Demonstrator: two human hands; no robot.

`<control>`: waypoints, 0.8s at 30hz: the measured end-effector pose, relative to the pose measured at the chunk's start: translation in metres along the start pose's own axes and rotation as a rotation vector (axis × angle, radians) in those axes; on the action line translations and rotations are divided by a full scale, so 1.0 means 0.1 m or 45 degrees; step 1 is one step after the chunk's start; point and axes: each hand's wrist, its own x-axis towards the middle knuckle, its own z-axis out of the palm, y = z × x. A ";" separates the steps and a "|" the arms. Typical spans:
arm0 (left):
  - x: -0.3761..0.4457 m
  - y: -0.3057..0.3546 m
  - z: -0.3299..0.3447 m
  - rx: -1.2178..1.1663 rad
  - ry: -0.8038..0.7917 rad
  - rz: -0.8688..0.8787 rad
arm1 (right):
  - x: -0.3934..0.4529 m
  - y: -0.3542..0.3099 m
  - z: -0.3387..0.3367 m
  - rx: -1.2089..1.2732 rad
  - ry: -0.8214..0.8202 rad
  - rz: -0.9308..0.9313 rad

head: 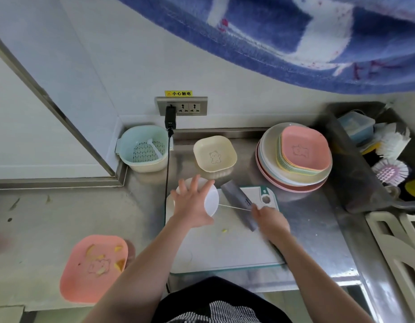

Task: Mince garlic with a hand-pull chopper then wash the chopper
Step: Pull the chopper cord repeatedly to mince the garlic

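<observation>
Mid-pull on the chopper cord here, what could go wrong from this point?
1. The knife lies on the cutting board right under the taut cord; the right hand pulling across it could catch the blade.
2. The left hand presses the chopper with flat, spread fingers rather than a wrap, so it may slide or tip.
3. A jolt could shove the knife toward the board's edge.

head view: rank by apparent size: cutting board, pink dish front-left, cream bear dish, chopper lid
1. cutting board
2. pink dish, though nearness to the camera may inflate it
3. cream bear dish
4. chopper lid, partly hidden under the left hand, so unsure
</observation>
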 end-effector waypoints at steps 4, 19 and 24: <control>0.02 0.01 -0.03 -0.007 -0.042 -0.024 | -0.03 0.13 -0.07 0.073 0.097 0.108; 0.20 -0.04 -0.65 -0.669 -0.506 0.138 | -0.02 -0.85 -0.13 0.643 0.413 -0.921; 0.23 -0.09 -1.01 -0.916 -0.695 0.089 | -0.11 -0.97 -0.38 1.318 -0.027 -0.708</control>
